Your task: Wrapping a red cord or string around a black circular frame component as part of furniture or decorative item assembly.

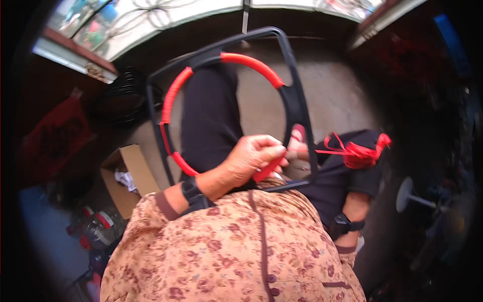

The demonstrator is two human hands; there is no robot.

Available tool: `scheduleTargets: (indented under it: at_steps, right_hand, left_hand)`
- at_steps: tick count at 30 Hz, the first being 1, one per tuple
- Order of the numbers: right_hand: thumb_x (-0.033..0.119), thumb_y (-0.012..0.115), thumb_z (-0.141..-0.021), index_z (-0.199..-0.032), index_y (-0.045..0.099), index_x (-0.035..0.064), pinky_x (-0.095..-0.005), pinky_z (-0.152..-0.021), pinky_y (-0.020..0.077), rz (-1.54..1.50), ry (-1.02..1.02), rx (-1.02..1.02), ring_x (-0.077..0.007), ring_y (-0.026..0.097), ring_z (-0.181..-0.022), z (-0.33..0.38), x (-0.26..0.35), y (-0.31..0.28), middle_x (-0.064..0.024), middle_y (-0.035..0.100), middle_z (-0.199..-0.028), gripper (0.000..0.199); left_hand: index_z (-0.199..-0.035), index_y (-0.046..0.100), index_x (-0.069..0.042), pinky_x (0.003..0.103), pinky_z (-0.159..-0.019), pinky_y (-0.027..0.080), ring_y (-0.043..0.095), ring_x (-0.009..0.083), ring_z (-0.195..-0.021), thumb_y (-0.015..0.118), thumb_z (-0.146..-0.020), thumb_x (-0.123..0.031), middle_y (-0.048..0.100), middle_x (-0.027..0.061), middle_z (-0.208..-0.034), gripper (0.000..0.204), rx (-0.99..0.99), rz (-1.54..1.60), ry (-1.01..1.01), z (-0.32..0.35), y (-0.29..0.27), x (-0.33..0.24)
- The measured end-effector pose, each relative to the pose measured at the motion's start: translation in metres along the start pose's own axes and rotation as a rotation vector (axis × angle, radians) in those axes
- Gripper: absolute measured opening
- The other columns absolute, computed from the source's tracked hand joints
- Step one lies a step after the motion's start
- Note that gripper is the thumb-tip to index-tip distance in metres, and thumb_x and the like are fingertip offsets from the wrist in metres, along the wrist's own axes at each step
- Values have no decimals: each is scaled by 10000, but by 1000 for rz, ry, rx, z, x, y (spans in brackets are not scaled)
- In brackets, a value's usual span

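Our black frame (301, 100)'s ring (254, 64) looks patchily wrapped in red. Left hand (251, 156) pinches red ribbon (359, 156); we can't tell right hand (358, 204)'s grip.

The left hand (259, 155) pinches red ribbon (269, 170) at the near side of a black frame (298, 100) whose inner ring is partly covered by red wrapping (255, 65). The ribbon trails right to a loose bundle (359, 156) on the dark trousers (211, 110). A watch (342, 225) circles the right wrist; that hand is hidden. An open cardboard box (143, 173) sits left.
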State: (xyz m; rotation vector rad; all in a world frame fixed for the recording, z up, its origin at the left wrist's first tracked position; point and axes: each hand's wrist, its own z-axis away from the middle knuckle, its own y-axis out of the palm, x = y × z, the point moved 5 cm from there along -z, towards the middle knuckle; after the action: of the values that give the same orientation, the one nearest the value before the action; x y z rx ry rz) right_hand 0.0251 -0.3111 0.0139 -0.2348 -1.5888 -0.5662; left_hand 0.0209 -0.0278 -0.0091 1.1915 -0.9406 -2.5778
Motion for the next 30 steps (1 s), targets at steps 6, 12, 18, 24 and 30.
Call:
scheduleTargets:
  at_steps: [6, 12, 18, 24, 30]
  right_hand:
    - [168, 480, -940, -1191, 499, 16, -272, -775, 446, 162, -109, 464, -134, 551, -843, 18, 14, 72, -56, 567, -973, 294]
    - [115, 493, -916, -1098, 554, 22, -283, -767, 477, 537, -450, 716, -151, 591, -818, 1, 47, 85, -54, 604, -927, 214]
    - [72, 553, -862, -953, 614, 6, -284, -741, 501, 135, 624, 716, -168, 631, -807, 21, -12, 90, -62, 644, -929, 128]
    - [70, 624, -831, -1047, 576, 18, -300, -719, 497, 589, 31, 1276, -172, 613, -805, 66, -13, 151, -53, 621, -948, 228]
    - [244, 593, -919, -1146, 561, 43, -286, -769, 492, -27, 756, 723, -129, 589, -899, 70, -49, 151, -26, 614, -1032, 305]
  left_hand:
    - [-954, 599, -12, 233, -551, 535, 641, 126, -636, 622, -904, -187, 664, 95, -790, 184, 136, 67, 48, -4, 3, 3]
    - [-902, 576, -16, 229, -589, 514, 632, 117, -662, 601, -915, -178, 654, 70, -757, 165, 72, -76, 286, 14, -8, -12]
    - [-872, 555, -9, 245, -600, 498, 605, 106, -659, 569, -931, -166, 635, 54, -736, 169, 35, -121, 281, 9, -2, -16]
    - [-875, 560, -21, 246, -601, 493, 593, 90, -661, 578, -910, -151, 621, 41, -743, 136, 41, -66, 284, 26, -21, -30]
    - [-1099, 594, -3, 233, -669, 466, 562, 59, -763, 632, -870, -173, 628, 9, -861, 287, 115, -83, 518, 34, -23, -26]
